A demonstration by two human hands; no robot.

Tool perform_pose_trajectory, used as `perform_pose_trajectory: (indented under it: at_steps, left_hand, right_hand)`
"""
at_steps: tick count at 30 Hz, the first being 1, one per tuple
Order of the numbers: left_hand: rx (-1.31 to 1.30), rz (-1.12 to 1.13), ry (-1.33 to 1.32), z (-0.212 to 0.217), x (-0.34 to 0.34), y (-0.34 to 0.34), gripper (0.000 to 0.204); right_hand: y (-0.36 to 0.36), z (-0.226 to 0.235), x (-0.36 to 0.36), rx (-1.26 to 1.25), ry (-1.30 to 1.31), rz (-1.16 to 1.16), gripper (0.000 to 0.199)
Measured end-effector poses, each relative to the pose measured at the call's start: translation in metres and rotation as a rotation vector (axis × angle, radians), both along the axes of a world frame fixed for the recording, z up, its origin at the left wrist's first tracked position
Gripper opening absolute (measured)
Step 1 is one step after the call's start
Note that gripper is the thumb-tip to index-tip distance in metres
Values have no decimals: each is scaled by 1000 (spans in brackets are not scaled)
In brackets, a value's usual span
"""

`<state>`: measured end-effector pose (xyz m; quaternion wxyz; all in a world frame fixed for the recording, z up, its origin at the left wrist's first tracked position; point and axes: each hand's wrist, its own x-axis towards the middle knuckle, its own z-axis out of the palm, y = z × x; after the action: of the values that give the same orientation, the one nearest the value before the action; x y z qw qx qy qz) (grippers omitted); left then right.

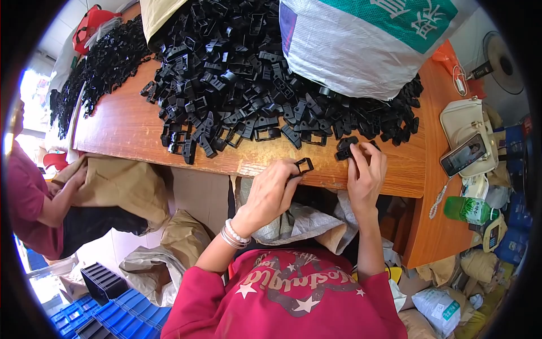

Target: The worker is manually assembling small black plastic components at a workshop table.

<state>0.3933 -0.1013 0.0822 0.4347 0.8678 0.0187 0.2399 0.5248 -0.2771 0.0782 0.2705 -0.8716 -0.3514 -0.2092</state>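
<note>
My left hand [271,191] is closed in a pinch on a small black plastic frame piece [305,165] with a rectangular opening, held over the table's front edge. To its right, my right hand [367,172] reaches down to the tabletop, its fingers bent around a black plastic part [345,148]; the fingertips partly hide the grip. Just beyond both hands spreads a large heap of similar black plastic parts [226,90], with loose ones along its near edge.
The wooden table [141,133] carries a white and green woven sack [350,56] on the heap. At right are a phone [464,155], a cream handbag [451,121] and a green bottle [468,209]. A co-worker [39,192] sits at left. Blue crates [121,313] stand lower left.
</note>
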Motion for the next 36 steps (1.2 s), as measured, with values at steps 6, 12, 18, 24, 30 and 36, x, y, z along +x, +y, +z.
perform_pose_trajectory:
  at_steps: [6,12,18,24,30,36]
  left_hand:
    - [-189,86,147,12,-4,-3,36]
    - [-305,118,300,8,-3,-6,31]
    - [-577,81,373,3,-4,-8,32]
    - [-571,73,382,1,-3,-5,32]
    - [-756,-44,424,9,-3,0,32]
    - [-748,-155,452,12,-4,3,33]
  right_hand:
    - [1,-9,-12,62,-46,156,21]
    - [4,-15,-18,35,-139,184,24]
    - [13,-5,-26,109,3,245,23]
    - [17,-3,-34,316,271,364,27]
    - [18,7,-35,294,395,482,28]
    - [15,6,-38,400,440,441,27]
